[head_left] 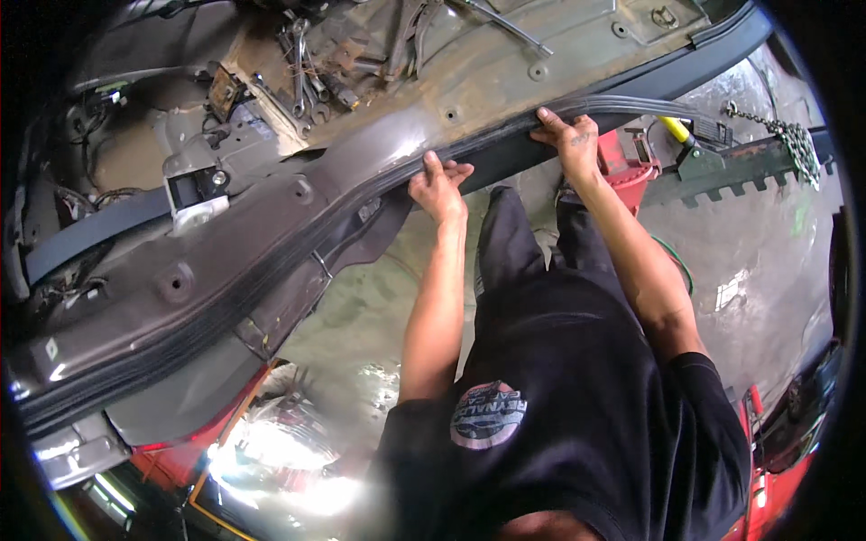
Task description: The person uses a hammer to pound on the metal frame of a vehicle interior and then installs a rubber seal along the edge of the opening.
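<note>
A long black rubber door seal (pixel 505 123) runs along the edge of a vehicle's door sill (pixel 379 144). My left hand (pixel 439 189) grips at the seal near the middle of the sill, one fingertip on its upper side and another digit just below. Farther right, my right hand (pixel 575 149) has its fingers bent on the same strip, a digit pressed on its top. Beyond that hand, a loose grey-black length of seal (pixel 649 105) stands off the edge and trails right. My palms and some fingers are partly hidden.
Wrenches (pixel 300 68), pliers (pixel 415 36) and a long metal tool (pixel 505 27) lie on the bare vehicle floor. A seat belt (pixel 99 230) stretches at left. On the right are a red stand (pixel 622 167), a green toothed metal rail (pixel 722 180) and a hanging chain (pixel 794 144).
</note>
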A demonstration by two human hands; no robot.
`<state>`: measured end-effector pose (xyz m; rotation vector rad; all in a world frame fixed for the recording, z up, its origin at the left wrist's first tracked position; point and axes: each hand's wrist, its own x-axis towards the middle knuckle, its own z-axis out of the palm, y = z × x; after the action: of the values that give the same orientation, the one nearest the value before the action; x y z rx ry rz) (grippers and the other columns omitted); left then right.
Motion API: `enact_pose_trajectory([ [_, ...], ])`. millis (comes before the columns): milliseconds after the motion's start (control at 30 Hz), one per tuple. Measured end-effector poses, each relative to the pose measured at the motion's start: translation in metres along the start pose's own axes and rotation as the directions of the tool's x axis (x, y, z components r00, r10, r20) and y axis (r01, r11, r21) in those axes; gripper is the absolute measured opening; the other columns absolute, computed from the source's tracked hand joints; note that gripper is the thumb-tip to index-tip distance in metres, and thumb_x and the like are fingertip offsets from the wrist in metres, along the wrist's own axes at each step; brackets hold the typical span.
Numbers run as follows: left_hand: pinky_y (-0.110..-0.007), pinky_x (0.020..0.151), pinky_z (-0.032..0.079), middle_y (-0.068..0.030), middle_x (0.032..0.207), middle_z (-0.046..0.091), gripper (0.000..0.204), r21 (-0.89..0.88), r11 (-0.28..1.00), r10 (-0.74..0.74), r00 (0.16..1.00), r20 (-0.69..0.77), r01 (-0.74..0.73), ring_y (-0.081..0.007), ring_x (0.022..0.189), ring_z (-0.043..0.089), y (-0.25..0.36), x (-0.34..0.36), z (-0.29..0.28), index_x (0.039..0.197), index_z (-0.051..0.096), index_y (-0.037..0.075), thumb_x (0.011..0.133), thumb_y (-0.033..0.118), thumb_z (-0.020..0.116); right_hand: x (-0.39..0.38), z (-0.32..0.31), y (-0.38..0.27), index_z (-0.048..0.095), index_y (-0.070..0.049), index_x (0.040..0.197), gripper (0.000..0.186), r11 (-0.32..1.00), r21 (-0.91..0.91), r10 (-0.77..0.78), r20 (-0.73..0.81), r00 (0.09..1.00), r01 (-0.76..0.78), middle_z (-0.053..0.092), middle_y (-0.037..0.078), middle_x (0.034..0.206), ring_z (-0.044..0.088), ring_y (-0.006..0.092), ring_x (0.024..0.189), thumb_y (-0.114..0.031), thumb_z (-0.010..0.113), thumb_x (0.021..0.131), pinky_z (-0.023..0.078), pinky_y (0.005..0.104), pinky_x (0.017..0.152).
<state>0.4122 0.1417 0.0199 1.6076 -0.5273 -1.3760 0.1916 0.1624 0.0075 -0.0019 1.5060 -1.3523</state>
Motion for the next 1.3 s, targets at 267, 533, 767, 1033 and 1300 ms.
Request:
enact_pose_trajectory([
  [267,-0.045,0.056,0.063,-0.0192,0.077,0.062,0.036,-0.008,1.000,-0.020,0.999,0.038,0.020,-0.0304,0.055,0.067,-0.011,0.001,0.012,0.097,0.046,-0.004,0.101,0.030,0.060,0.005,-0.008,0.003,0.065,0.013,0.099,0.033,0.990,-0.139,-0.003,0.072,0.997,0.013,0.070,0.019,0.086,0.071,0.0265,0.069,-0.016,0.077,0.087,0.060,0.0328,0.062],
  [533,-0.042,0.050,0.062,-0.0174,0.076,0.063,0.041,0.018,0.996,-0.089,0.994,0.065,0.088,-0.0271,0.056,0.067,-0.007,0.002,0.022,0.100,0.045,-0.005,0.101,0.034,0.059,0.002,0.003,-0.006,0.057,0.011,0.087,0.038,0.983,-0.169,-0.064,0.006,0.998,0.064,0.069,0.023,0.076,0.072,0.0283,0.066,-0.018,0.080,0.084,0.059,0.0331,0.058],
  [767,-0.042,0.059,0.063,-0.0151,0.080,0.065,0.049,0.104,0.977,-0.204,0.950,0.237,0.184,-0.0277,0.064,0.070,-0.024,0.001,0.022,0.102,0.052,-0.009,0.100,0.039,0.060,-0.006,0.018,0.029,0.054,0.009,0.087,0.032,0.993,-0.053,0.107,0.110,0.988,-0.102,0.071,0.026,0.079,0.073,0.0305,0.070,-0.012,0.078,0.085,0.061,0.0355,0.063],
  [1033,-0.035,0.055,0.060,-0.0121,0.077,0.067,0.047,0.110,0.985,-0.152,0.972,0.178,0.133,-0.0222,0.061,0.068,-0.035,-0.005,0.029,0.087,0.061,-0.003,0.101,0.042,0.057,-0.014,0.023,0.032,0.063,0.009,0.083,0.024,0.997,-0.075,0.032,0.027,0.999,-0.030,0.071,0.021,0.076,0.072,0.0256,0.067,-0.011,0.075,0.088,0.060,0.0331,0.060],
  [1300,-0.033,0.052,0.056,-0.0105,0.071,0.065,0.049,0.126,0.986,-0.137,0.964,0.226,0.110,-0.0196,0.055,0.064,-0.035,-0.006,0.038,0.087,0.060,-0.003,0.101,0.044,0.057,-0.015,0.019,0.025,0.069,0.011,0.085,0.031,0.985,-0.167,0.038,0.023,0.999,-0.033,0.071,0.017,0.071,0.071,0.0219,0.061,-0.019,0.075,0.089,0.057,0.0304,0.055],
])
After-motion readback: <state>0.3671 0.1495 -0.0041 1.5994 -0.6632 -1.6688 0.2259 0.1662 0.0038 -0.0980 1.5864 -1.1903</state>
